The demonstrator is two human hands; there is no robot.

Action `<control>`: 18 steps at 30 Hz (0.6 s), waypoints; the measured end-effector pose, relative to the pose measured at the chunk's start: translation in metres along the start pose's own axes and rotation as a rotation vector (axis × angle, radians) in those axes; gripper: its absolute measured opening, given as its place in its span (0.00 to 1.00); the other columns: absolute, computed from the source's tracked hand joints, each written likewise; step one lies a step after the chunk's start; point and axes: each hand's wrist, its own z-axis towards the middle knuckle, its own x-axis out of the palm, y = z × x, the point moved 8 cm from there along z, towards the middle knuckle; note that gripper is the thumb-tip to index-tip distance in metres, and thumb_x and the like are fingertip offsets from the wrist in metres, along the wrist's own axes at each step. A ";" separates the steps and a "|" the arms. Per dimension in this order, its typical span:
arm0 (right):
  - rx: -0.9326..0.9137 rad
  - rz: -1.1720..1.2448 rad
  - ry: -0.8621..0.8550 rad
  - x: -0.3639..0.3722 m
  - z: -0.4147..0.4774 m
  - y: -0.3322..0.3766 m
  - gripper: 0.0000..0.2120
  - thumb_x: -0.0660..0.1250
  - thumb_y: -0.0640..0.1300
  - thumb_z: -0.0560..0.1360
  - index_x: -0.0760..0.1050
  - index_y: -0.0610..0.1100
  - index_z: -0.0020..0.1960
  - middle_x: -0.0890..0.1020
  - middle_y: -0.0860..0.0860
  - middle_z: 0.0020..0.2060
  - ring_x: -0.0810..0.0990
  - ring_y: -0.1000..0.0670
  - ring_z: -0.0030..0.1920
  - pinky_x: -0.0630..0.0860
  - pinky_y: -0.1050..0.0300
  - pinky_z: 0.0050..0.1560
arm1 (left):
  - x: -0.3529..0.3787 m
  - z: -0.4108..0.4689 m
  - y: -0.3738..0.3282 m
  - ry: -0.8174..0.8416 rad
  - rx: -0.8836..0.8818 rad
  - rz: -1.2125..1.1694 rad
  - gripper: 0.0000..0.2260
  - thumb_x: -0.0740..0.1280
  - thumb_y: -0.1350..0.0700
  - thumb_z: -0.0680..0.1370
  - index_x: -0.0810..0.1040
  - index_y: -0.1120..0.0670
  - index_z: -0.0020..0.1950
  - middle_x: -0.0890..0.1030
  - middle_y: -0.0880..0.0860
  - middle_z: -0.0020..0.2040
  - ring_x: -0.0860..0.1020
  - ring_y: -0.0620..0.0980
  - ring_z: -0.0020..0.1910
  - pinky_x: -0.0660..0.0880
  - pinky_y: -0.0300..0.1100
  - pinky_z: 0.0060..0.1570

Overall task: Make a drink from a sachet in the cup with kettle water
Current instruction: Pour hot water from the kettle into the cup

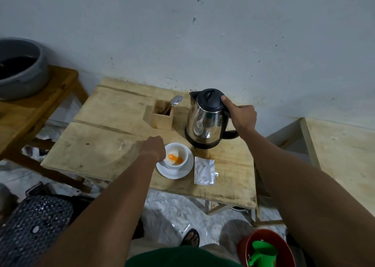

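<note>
Cup (176, 155) sits between kettle (206, 120), sachet (204, 171) and spoon box (161, 115).

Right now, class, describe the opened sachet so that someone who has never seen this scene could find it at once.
Start at the pale wooden table against the wall, where a steel kettle stands. In front of the kettle is a white cup on a saucer; the sachet lies flat just right of that saucer. It is the only silver, foil-like rectangle there, with one corner torn.
</note>
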 end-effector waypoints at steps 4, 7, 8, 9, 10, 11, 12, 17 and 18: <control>0.025 0.025 -0.131 -0.005 -0.011 0.005 0.37 0.69 0.77 0.59 0.68 0.42 0.26 0.73 0.48 0.24 0.74 0.48 0.28 0.73 0.53 0.35 | 0.002 -0.001 0.003 -0.038 -0.017 -0.025 0.12 0.67 0.59 0.77 0.75 0.59 0.60 0.80 0.58 0.58 0.79 0.55 0.56 0.70 0.41 0.45; 0.104 0.085 -0.192 -0.011 -0.018 -0.001 0.37 0.69 0.77 0.59 0.71 0.41 0.28 0.76 0.48 0.27 0.76 0.48 0.30 0.75 0.52 0.36 | 0.004 -0.003 0.006 -0.049 -0.007 -0.025 0.11 0.67 0.58 0.77 0.75 0.59 0.59 0.80 0.58 0.58 0.80 0.56 0.56 0.69 0.41 0.45; 0.117 0.109 -0.212 -0.014 -0.021 -0.002 0.37 0.70 0.77 0.58 0.74 0.40 0.30 0.77 0.47 0.28 0.77 0.48 0.30 0.76 0.53 0.37 | 0.004 -0.003 0.007 -0.052 0.000 -0.028 0.11 0.67 0.58 0.77 0.76 0.59 0.59 0.80 0.58 0.58 0.80 0.56 0.56 0.70 0.41 0.45; 0.124 0.121 -0.229 -0.018 -0.023 -0.001 0.38 0.70 0.77 0.58 0.77 0.39 0.32 0.78 0.47 0.29 0.77 0.48 0.31 0.76 0.53 0.36 | 0.004 -0.002 0.008 -0.050 0.007 -0.030 0.11 0.67 0.58 0.77 0.76 0.59 0.59 0.80 0.58 0.57 0.80 0.56 0.56 0.70 0.42 0.45; 0.126 0.130 -0.249 -0.022 -0.027 -0.001 0.39 0.70 0.77 0.58 0.79 0.37 0.34 0.79 0.47 0.30 0.78 0.48 0.31 0.75 0.54 0.36 | 0.004 -0.003 0.010 -0.042 0.011 -0.033 0.11 0.67 0.58 0.77 0.76 0.59 0.58 0.80 0.58 0.57 0.80 0.56 0.56 0.70 0.42 0.45; 0.123 0.140 -0.266 -0.028 -0.030 0.001 0.40 0.71 0.76 0.59 0.81 0.35 0.36 0.79 0.47 0.30 0.78 0.48 0.32 0.75 0.55 0.36 | 0.004 -0.003 0.011 -0.036 0.012 -0.043 0.11 0.67 0.58 0.77 0.76 0.59 0.58 0.80 0.58 0.57 0.80 0.57 0.56 0.71 0.43 0.45; 0.117 0.152 -0.282 -0.033 -0.033 0.003 0.42 0.71 0.76 0.58 0.81 0.34 0.38 0.80 0.47 0.31 0.78 0.49 0.32 0.76 0.54 0.37 | 0.004 -0.003 0.012 -0.033 0.017 -0.058 0.12 0.68 0.58 0.77 0.76 0.59 0.58 0.80 0.59 0.58 0.80 0.57 0.56 0.72 0.43 0.46; 0.067 0.123 -0.302 -0.057 -0.062 0.009 0.37 0.71 0.76 0.58 0.77 0.39 0.33 0.77 0.48 0.29 0.75 0.50 0.30 0.75 0.53 0.36 | 0.007 -0.004 0.014 -0.046 0.025 -0.106 0.12 0.68 0.57 0.76 0.76 0.58 0.59 0.80 0.58 0.58 0.79 0.57 0.57 0.75 0.45 0.51; 0.050 0.101 -0.295 -0.059 -0.068 0.009 0.37 0.71 0.76 0.58 0.76 0.40 0.32 0.77 0.48 0.28 0.75 0.50 0.29 0.73 0.54 0.35 | 0.009 -0.006 0.015 -0.048 0.023 -0.111 0.12 0.68 0.57 0.76 0.75 0.58 0.59 0.80 0.58 0.58 0.80 0.57 0.56 0.75 0.45 0.50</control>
